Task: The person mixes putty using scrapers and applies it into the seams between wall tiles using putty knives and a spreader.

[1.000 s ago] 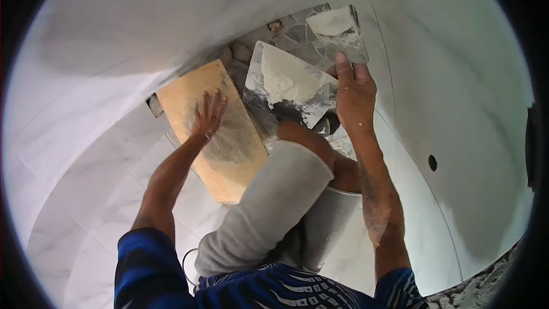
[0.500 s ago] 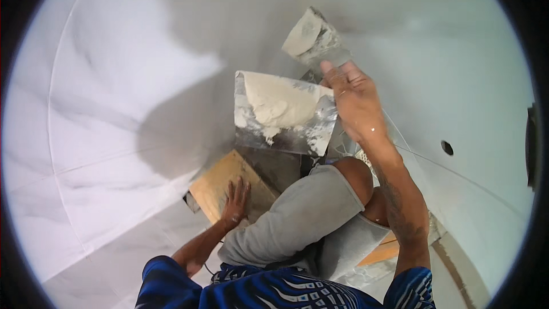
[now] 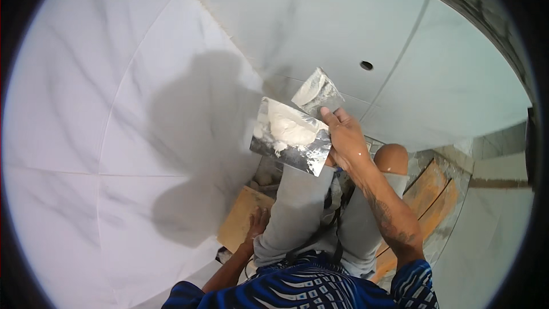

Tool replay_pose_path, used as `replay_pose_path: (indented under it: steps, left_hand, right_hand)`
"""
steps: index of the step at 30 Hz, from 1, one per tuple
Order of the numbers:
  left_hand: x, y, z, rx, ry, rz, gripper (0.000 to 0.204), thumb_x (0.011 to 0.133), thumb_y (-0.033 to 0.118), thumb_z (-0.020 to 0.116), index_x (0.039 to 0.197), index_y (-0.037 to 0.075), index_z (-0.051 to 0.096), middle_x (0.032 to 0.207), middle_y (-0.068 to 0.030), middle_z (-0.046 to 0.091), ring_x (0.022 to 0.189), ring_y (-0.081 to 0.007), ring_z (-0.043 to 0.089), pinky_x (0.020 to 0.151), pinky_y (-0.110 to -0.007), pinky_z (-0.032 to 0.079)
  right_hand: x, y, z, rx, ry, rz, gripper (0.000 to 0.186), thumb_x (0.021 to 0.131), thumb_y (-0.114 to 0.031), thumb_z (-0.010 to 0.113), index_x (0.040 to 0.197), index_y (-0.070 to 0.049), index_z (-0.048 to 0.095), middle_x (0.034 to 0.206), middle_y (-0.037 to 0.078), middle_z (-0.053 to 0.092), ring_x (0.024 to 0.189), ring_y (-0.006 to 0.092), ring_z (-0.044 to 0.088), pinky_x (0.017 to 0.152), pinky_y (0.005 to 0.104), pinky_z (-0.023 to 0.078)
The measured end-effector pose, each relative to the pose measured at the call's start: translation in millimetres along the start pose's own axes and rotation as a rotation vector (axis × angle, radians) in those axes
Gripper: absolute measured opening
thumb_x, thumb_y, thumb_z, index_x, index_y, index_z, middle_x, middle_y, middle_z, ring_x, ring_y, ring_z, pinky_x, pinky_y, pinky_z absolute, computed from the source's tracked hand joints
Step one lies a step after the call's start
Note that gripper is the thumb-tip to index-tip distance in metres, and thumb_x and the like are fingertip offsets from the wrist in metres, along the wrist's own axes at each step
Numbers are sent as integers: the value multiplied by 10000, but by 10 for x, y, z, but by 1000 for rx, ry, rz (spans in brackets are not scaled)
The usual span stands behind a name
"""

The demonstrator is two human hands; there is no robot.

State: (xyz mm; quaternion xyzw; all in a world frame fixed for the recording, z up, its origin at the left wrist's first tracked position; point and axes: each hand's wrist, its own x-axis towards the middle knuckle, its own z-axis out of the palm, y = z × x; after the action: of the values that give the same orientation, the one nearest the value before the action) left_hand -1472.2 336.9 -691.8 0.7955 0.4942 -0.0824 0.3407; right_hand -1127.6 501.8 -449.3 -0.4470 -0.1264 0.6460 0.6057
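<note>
My right hand point(image 3: 350, 142) is closed around two scrapers at once, out in front of my knees. The wider scraper point(image 3: 311, 159) has a rectangular metal blade with a thick mound of cream-coloured putty point(image 3: 290, 128) on it. Just beyond it, the smaller putty knife point(image 3: 331, 100) carries a smear of the same putty on its blade. Their handles are mostly hidden by my fingers. Lower left, my left hand point(image 3: 257, 230) rests with fingers spread on a flat wooden board or box point(image 3: 240, 213), beside my left leg, holding nothing.
A white marbled tile wall point(image 3: 63, 109) stands close on my left and meets the pale far wall point(image 3: 320, 17) in a corner. The far wall has a small dark hole point(image 3: 366, 66). Orange-brown wooden planks point(image 3: 426, 186) lie to the right of my knees.
The view has swung, showing more of the far wall and the floor at right. My right hand sits lower in the picture with both scrapers. My left hand stays on the wood.
</note>
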Motion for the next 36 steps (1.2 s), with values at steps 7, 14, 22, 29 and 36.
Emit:
replay_pose_path:
  steps: [7, 14, 22, 29, 36]
  left_hand:
    - [287, -522, -845, -275, -158, -88, 695, 850, 328, 621, 1431, 45, 364, 1412, -238, 429, 1304, -367, 428, 1066, -441, 368]
    - [406, -762, -952, -115, -61, -135, 555, 881, 313, 577, 1347, 32, 468, 1270, -246, 561, 1174, -401, 538, 985, -433, 437]
    - [451, 781, -2422, -799, 766, 30, 325, 989, 161, 503, 1243, -31, 563, 1149, -151, 649, 1044, -201, 623, 901, -317, 491]
    - [639, 1890, -2479, -1140, 603, 466, 407, 1026, 191, 432, 1368, -29, 422, 1256, -161, 574, 1068, -201, 603, 901, -331, 502]
    - [923, 2054, -2175, -1187, 564, 358, 313, 1025, 213, 450, 1215, -18, 542, 993, -25, 606, 852, -75, 558, 763, -242, 485]
  right_hand:
    - [110, 371, -51, 188, 252, -140, 265, 994, -125, 499, 1195, 46, 480, 1107, 163, 603, 967, 249, 648, 799, 391, 583]
    - [108, 527, -11, 253, 291, -188, 295, 1004, -120, 467, 1247, 45, 452, 1172, 189, 579, 1015, 282, 637, 836, 410, 579]
    - [28, 464, 27, 202, 306, -305, 324, 1004, -121, 464, 1281, 45, 441, 1197, 171, 571, 1030, 283, 629, 859, 405, 560]
    - [8, 518, 48, 307, 290, -285, 264, 1013, -132, 452, 1193, 57, 493, 1100, 129, 587, 954, 196, 611, 806, 341, 540]
    - [60, 581, -63, 246, 333, -316, 260, 1006, -144, 472, 1148, 67, 527, 1031, 105, 587, 926, 157, 573, 797, 311, 497]
